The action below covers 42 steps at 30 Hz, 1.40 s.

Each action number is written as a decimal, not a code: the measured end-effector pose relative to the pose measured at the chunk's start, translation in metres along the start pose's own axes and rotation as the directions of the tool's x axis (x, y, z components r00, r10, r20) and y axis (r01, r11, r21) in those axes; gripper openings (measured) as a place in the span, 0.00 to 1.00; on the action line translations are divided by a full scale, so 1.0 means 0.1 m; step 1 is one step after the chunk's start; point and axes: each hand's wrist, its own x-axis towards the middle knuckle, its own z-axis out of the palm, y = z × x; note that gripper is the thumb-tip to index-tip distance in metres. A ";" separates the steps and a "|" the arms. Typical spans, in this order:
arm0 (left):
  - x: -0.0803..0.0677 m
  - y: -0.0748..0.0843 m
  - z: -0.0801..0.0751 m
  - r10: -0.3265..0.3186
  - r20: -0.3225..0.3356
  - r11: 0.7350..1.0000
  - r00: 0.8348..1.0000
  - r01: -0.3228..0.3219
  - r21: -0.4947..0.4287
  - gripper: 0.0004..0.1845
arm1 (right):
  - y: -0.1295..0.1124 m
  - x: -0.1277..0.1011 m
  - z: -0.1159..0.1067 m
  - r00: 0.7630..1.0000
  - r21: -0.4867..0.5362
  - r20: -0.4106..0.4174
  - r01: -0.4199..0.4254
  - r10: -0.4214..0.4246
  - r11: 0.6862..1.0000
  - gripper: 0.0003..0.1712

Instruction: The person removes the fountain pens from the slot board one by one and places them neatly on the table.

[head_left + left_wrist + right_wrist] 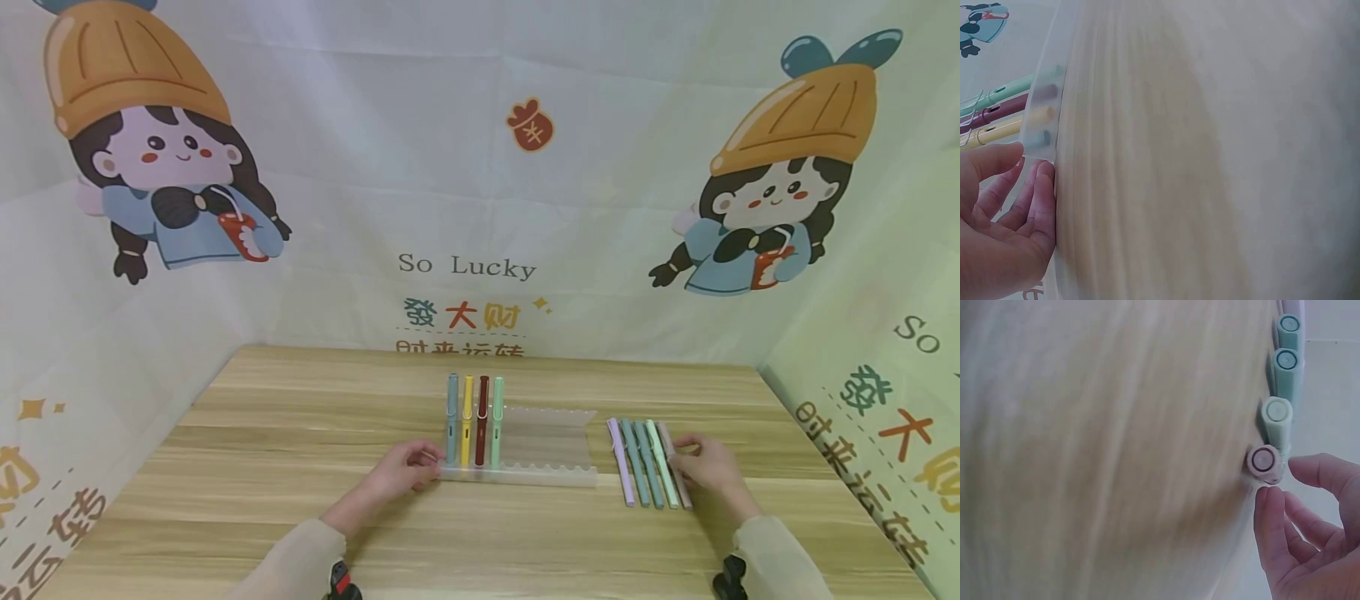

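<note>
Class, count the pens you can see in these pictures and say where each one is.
9. Four stand in the clear rack: blue-grey, yellow, dark red, green. Five lie on the table by the right hand: lilac, two teal, mint, pink.

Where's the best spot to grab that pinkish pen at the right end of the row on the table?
Probably pinch the pinkish pen mid-barrel, from above and from its right side, where the right hand already is. It lies flat against the mint pen on its left, so only the top and right are free.
</note>
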 end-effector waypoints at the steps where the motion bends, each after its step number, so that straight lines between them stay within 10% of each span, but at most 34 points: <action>1: 0.00 0.00 0.00 -0.001 0.000 1.000 1.000 0.001 0.000 0.10 | -0.01 -0.01 -0.01 1.000 0.004 -0.004 -0.001 0.001 1.000 0.20; 13: 0.15 -0.33 -0.01 -0.019 -0.009 1.000 1.000 0.019 -0.002 0.11 | -0.23 -0.08 0.01 0.990 -0.037 -0.093 0.106 -0.109 0.994 0.20; 42: 0.15 -0.33 -0.02 0.009 0.005 1.000 1.000 -0.009 -0.002 0.11 | -0.93 -0.14 0.77 0.982 0.356 0.012 0.171 -0.188 0.919 0.16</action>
